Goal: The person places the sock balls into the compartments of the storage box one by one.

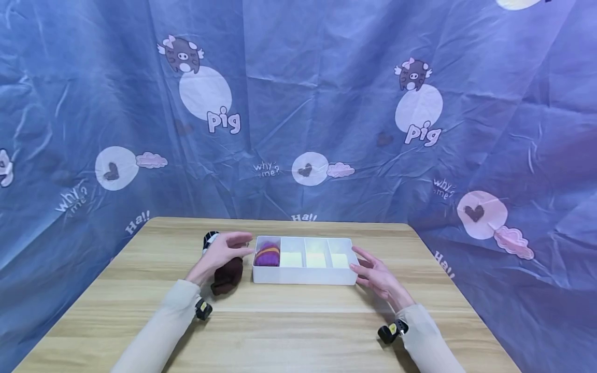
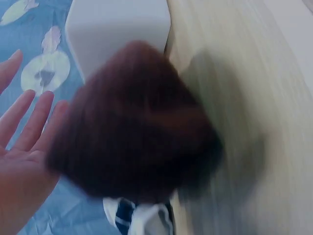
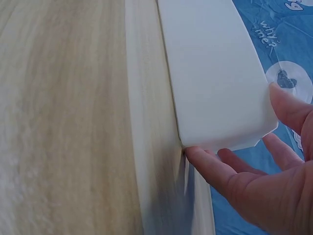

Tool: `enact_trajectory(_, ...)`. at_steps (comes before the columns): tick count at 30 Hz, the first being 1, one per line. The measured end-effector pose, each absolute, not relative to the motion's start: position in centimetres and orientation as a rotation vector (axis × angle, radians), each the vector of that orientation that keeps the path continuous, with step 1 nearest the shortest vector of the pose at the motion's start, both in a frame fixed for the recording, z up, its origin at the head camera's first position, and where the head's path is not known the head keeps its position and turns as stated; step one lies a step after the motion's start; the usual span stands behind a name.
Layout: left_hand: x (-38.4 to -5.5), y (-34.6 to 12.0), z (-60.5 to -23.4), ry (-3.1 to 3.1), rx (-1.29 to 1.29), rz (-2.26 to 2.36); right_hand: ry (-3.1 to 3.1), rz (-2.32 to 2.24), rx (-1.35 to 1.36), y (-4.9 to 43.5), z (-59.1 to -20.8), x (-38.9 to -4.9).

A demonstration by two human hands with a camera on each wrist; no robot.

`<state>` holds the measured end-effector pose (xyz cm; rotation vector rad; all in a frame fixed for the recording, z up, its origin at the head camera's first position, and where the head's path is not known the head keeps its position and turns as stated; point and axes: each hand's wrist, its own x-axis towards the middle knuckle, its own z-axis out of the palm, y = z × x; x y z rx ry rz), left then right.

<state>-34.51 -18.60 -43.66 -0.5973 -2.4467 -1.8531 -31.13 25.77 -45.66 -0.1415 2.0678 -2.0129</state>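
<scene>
A white divided box (image 1: 305,275) lies lengthwise on the table. Its leftmost compartment holds a purple rolled cloth bundle (image 1: 267,257) with an orange stripe. At the box's left end is my left hand (image 1: 223,254), fingers loosely extended and gripping nothing. Beneath and beside that hand lies a dark brown cloth bundle (image 1: 228,274), large and blurred in the left wrist view. A black-and-white patterned cloth piece (image 1: 211,239) shows just behind the hand. My right hand (image 1: 379,277) touches the box's right end with spread fingertips, also visible in the right wrist view.
The light wooden table (image 1: 280,336) carries the box near its back edge. A blue printed curtain (image 1: 298,103) hangs behind and along both sides. Black wrist cameras sit on both forearms.
</scene>
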Motion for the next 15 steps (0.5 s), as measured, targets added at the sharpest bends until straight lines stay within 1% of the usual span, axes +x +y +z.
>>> enact_trajectory(5,-33.8,-20.4,-43.6,-2.410,-0.528,-1.926,2.058,-2.013,-0.132,25.7,-45.6,-31.0)
enact_trajectory(15,-32.9,-22.3,-43.8,-2.436,-0.571,-1.857,2.053,-2.034,-0.095,25.7,-45.8,-31.2)
